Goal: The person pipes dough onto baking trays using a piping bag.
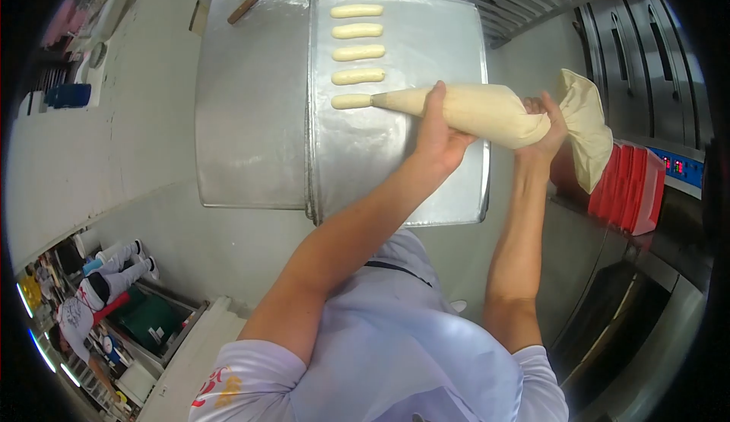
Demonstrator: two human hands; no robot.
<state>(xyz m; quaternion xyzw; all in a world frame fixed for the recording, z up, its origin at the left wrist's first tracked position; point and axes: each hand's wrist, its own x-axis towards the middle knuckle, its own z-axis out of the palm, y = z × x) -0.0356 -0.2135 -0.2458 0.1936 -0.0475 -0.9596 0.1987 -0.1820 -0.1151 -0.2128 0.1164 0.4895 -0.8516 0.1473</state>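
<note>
Left hand [443, 134]: arm slanting forward and inward, palm cupped under the piping bag [487, 110], thumb across it. Right hand [546, 133]: forearm forward, fingers closed round the bag's gathered neck. Left of the left hand, the nozzle [380, 100] touches one pale strip [350, 102]; beyond, four matching strips [358, 77] line the tray [380, 160].

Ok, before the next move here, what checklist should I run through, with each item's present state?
1. Right hand closed around the gathered neck of the piping bag: ok.
2. Left hand supporting the bag nearer the nozzle: ok.
3. Nozzle tip at the end of the fifth piped strip: ok.
4. Fifth strip matching the four longer strips in length: not ok, shorter.
5. Gaps between neighboring strips: ok.
6. Exact amount left inside the bag: cannot tell.
</note>
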